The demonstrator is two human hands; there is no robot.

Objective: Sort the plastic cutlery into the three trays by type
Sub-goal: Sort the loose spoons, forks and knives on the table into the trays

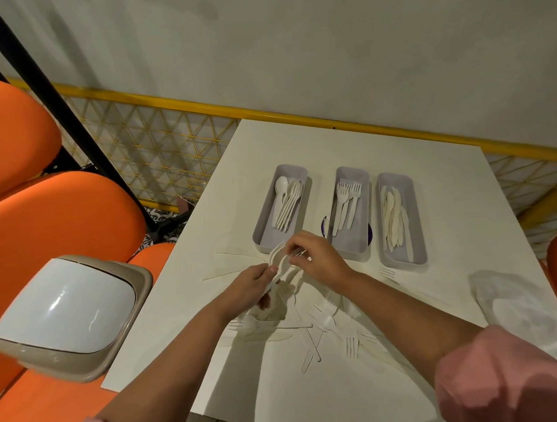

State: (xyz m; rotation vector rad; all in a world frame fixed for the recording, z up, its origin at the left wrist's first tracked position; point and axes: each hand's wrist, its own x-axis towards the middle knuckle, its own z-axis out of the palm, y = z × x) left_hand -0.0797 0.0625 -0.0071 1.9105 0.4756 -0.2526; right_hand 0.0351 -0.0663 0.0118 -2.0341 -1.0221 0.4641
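My left hand grips a small bundle of white cutlery just in front of the spoon tray, and my right hand pinches one piece at the top of this bundle. I should pull the piece out slowly along its length, so the others do not slip, then look at its head before choosing the fork tray or the knife tray. The loose pile lies on the tabletop near me.

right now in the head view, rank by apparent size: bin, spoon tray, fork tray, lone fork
1. bin, though it sits nearer the camera
2. spoon tray and fork tray, alike, not ranked
3. lone fork
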